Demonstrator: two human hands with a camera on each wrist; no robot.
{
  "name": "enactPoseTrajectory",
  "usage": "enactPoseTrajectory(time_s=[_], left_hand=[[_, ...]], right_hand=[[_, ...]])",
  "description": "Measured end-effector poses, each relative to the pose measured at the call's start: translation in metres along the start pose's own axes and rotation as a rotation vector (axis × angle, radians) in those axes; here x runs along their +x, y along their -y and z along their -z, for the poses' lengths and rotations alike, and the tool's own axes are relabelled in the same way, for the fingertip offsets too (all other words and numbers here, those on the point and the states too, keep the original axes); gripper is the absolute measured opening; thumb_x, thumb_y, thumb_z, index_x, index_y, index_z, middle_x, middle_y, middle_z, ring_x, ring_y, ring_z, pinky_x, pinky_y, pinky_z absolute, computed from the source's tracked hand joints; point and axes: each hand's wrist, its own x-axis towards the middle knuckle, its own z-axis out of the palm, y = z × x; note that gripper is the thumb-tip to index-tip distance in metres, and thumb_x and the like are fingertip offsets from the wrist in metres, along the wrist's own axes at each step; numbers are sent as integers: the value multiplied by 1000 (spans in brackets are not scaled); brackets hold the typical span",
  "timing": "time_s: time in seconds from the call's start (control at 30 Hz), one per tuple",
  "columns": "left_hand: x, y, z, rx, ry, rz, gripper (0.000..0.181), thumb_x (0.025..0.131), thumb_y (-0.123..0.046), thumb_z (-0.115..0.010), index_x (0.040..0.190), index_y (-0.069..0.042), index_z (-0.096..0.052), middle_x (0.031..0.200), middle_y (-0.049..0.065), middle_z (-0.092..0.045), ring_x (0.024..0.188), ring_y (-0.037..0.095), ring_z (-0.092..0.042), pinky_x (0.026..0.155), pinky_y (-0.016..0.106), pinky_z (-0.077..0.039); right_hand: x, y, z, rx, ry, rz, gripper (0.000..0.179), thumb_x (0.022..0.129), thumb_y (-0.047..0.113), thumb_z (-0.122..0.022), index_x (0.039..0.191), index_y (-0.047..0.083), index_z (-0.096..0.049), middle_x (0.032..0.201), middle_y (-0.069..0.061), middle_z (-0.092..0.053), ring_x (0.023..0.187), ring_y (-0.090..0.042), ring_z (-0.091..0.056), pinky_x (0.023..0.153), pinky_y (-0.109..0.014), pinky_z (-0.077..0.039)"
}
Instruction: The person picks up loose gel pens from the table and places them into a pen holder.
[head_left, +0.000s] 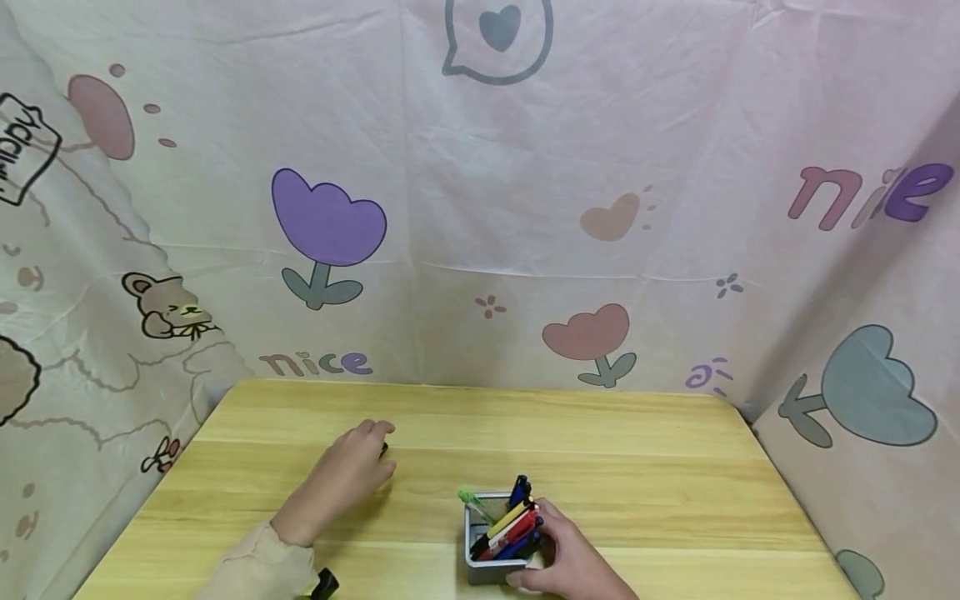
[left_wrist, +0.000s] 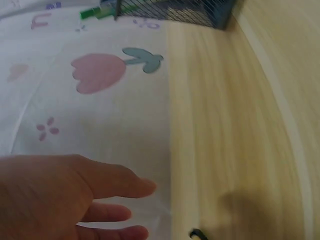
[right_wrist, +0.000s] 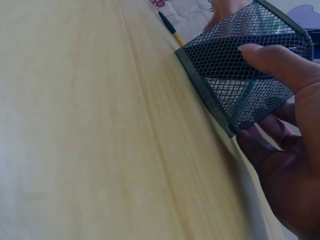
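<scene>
My right hand grips a square black mesh pen holder with a silvery rim, thumb on one side and fingers round another. Its mesh wall shows close up in the right wrist view. Several pens stand in it, among them a green pen, a red pen and blue ones. Farther left, my left hand hovers low over the table with fingers extended. A small dark-tipped thing lies just beyond those fingers, mostly hidden behind the hand in the head view.
By the left sleeve lies a black-capped yellow pen on the wooden table. A patterned cloth hangs along the table's back and both sides.
</scene>
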Motion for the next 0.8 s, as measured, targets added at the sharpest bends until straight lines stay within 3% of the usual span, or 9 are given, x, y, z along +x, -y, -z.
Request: enactPoseTrajectory(time_s=[0.13,0.3,0.5,0.8], left_hand=[[3,12,-5,19,51,27,48,83,-11,-77,127,4,-65,116,22,-69,95,34,-71,82,48,-62],[5,23,-10,36,76,48,38,82,-2,-72,118,7,-66,101,21,-69,76,26,-64,67,42,-59],[5,32,-16,40,85,57,10,80,6,-67,87,0,-63,73,10,-58,63,20,-46,54,32,-41],[4,39,-23,20,80,69,18,84,9,-64,74,-6,-58,65,4,-51,58,18,-41,50,29,-35]], right_hand=[[0,0,0,-5,0,6,72,80,39,-88,145,27,-58,154,-3,-51,145,-26,-42,113,-12,-31],[0,0,1,3,2,3,71,81,37,-88,144,27,-58,152,-3,-52,142,-23,-43,111,-10,-31],[0,0,0,-14,1,10,70,81,38,-87,144,27,-58,153,-3,-51,144,-25,-43,112,-12,-31],[0,1,0,-24,1,0,70,81,39,-87,144,28,-59,157,-6,-49,147,-35,-39,114,-15,-32]])
